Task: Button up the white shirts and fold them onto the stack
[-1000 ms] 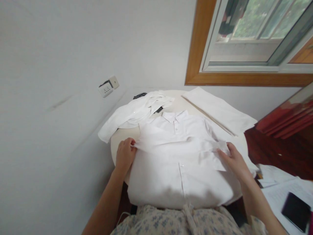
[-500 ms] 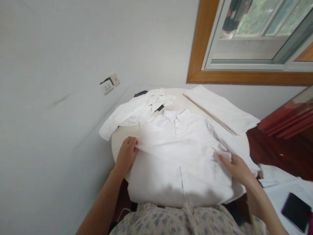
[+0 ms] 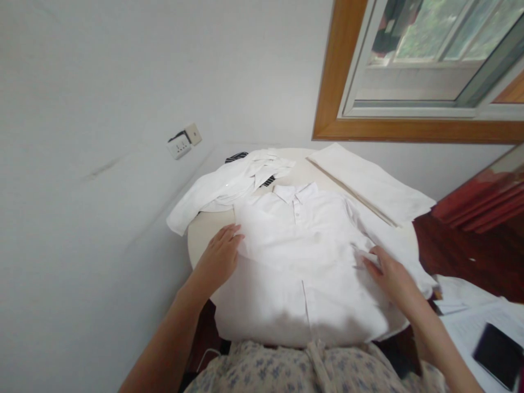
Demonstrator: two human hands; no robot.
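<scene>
Lying spread on a round, cream-coloured table (image 3: 200,232), the white, collared, buttoned cloth shirt (image 3: 305,251) has its collar pointing away from the person. At the shirt's left edge, the left hand (image 3: 221,251) rests against a loose layer of its cloth, fingers close together; whether they pinch it cannot be told. At the shirt's right side, the right hand (image 3: 388,273) holds a bit of its fabric between thumb and fingers. Beyond the shirt's collar to the left lies a rumpled white cloth garment (image 3: 229,183), with black-and-white striped fabric (image 3: 236,158) showing beneath. Beyond the shirt to the right lies a flat, folded, off-white cloth piece (image 3: 368,183).
</scene>
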